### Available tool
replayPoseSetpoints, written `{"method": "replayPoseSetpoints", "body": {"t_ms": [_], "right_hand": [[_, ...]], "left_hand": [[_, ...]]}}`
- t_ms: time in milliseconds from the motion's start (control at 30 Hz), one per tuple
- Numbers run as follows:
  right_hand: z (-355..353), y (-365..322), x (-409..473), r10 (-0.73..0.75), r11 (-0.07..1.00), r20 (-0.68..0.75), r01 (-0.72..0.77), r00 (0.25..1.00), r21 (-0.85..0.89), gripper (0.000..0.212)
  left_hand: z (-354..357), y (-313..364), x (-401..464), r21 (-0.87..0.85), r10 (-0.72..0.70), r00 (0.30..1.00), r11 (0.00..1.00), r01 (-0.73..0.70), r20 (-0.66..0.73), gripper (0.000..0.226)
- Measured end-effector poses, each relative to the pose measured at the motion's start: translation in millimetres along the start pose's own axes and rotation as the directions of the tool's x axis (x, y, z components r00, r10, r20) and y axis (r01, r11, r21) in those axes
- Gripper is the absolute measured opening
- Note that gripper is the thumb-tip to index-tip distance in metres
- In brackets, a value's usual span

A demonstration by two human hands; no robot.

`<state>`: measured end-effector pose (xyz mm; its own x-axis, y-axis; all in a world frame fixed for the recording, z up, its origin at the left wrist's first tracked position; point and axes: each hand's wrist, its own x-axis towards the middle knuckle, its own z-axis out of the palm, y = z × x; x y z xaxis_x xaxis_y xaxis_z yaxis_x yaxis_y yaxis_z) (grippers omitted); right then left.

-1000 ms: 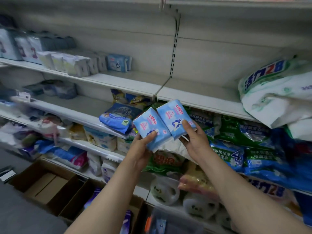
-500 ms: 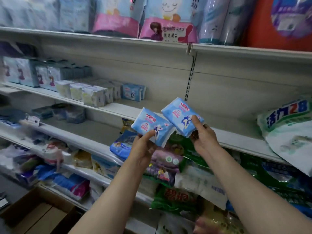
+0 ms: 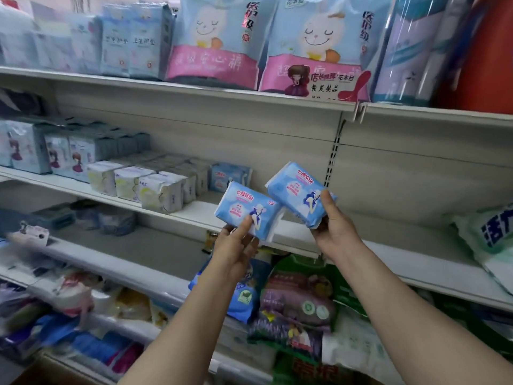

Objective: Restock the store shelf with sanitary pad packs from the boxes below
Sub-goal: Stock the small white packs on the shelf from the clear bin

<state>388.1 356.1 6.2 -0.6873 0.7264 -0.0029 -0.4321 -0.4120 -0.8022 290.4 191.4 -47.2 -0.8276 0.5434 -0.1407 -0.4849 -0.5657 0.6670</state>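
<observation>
Head view shows two blue pad packs, one in each hand. Left hand (image 3: 234,245) has fingers (image 3: 245,224) closed on the lower pack (image 3: 245,208); right hand (image 3: 334,226) grips the higher pack (image 3: 297,191). Beyond the fingers, one matching blue pack (image 3: 229,177) stands on the shelf (image 3: 194,211).
</observation>
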Motion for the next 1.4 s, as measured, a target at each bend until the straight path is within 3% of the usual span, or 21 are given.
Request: {"method": "replayPoseSetpoints", "body": {"t_ms": [133,300,667,833,1200,1400], "right_hand": [[8,5,12,-0.022,1.000,-0.023,0.023,0.999,0.009,0.073],[15,13,21,-0.067,0.998,-0.081,0.066,0.995,-0.015,0.095],[34,41,36,-0.078,0.995,-0.144,0.067,0.987,-0.075,0.071],[35,44,46,-0.075,0.994,-0.153,0.062,0.985,-0.089,0.070],[34,35,66,-0.084,0.993,-0.193,0.066,0.978,-0.100,0.065],[47,39,70,-0.076,0.993,-0.183,0.057,0.980,-0.106,0.053]], "left_hand": [[-5,15,21,-0.010,-0.009,1.000,1.000,0.010,0.017,0.031],[-13,39,53,0.046,-0.027,0.999,0.999,0.026,0.028,0.028],[-25,81,150,0.097,-0.038,0.992,0.994,0.050,-0.118,0.039],[-22,83,188,0.210,0.000,0.980,0.977,0.042,-0.198,0.028],[-21,75,238,0.099,-0.017,0.974,0.994,0.040,-0.225,0.036],[-34,69,277,0.248,0.014,0.950,0.966,0.067,-0.311,0.044]]}}
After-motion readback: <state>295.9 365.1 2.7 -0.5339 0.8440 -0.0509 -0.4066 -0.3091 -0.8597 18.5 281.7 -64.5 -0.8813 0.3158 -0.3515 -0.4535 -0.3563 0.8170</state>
